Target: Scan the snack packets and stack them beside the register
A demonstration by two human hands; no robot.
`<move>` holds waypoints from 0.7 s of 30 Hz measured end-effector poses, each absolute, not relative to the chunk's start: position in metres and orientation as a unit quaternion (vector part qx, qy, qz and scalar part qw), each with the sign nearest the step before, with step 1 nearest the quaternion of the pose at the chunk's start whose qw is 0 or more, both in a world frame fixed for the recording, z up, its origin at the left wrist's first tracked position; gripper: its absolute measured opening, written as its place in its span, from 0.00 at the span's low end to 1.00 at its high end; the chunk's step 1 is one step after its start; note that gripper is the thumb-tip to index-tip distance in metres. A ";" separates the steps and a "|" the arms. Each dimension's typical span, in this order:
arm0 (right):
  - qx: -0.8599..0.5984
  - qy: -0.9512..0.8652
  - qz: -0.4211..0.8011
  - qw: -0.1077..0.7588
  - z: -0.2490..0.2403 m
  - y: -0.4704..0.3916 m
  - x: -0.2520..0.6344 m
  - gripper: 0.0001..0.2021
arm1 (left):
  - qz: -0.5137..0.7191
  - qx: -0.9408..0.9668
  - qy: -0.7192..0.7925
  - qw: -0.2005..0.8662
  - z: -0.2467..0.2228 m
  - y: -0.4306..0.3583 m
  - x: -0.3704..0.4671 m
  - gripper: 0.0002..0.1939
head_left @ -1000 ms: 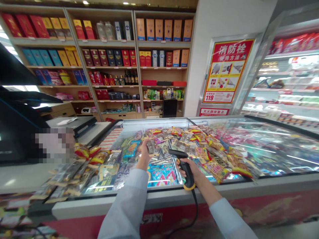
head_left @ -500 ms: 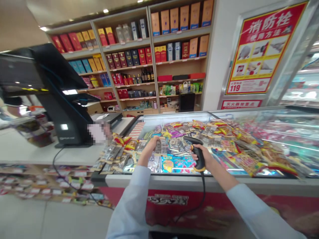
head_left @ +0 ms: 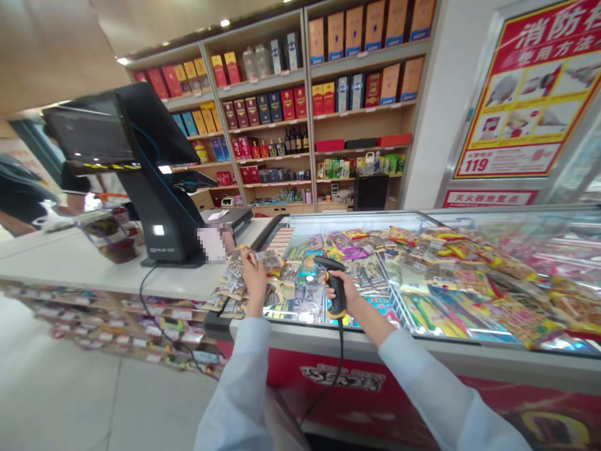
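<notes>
My right hand (head_left: pixel 344 293) is wrapped round a black and yellow barcode scanner (head_left: pixel 336 291), whose cable hangs over the freezer's front edge. The scanner's head points left above the snack packets. At the left end of the freezer, my left hand (head_left: pixel 253 274) is over a pile of small snack packets (head_left: pixel 231 285). Its fingers are pressed together at the pile's upper edge; what they hold, if anything, is too small to make out. More snack packets (head_left: pixel 474 282) are spread over the glass top to the right.
A black checkout terminal (head_left: pixel 164 188) stands on the white counter (head_left: pixel 188 279) at the left, beside plastic tubs (head_left: pixel 110 235). Shelves of boxes and bottles (head_left: pixel 307 113) line the back. Other people stand at the far left. The chest freezer (head_left: pixel 399 357) runs along the front.
The view has turned left. My left hand has moved left from the middle packets to the pile at the freezer's left end. The scanner has also moved left, still in my right hand.
</notes>
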State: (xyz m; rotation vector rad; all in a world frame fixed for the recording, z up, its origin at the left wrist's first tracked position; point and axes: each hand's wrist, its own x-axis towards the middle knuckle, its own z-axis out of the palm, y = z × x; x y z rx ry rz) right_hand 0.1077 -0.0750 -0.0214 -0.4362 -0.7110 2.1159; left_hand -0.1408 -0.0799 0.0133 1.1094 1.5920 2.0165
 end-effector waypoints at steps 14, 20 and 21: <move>-0.154 -0.276 0.864 0.392 -0.045 -0.064 0.088 0.09 | 0.496 0.525 0.674 -0.151 -0.023 -0.080 -0.132 0.14; -0.146 -0.272 0.863 0.399 -0.044 -0.065 0.087 0.09 | 0.474 0.522 0.690 -0.167 -0.024 -0.082 -0.130 0.15; -0.147 -0.269 0.863 0.402 -0.044 -0.066 0.087 0.08 | 0.472 0.525 0.688 -0.171 -0.024 -0.083 -0.130 0.15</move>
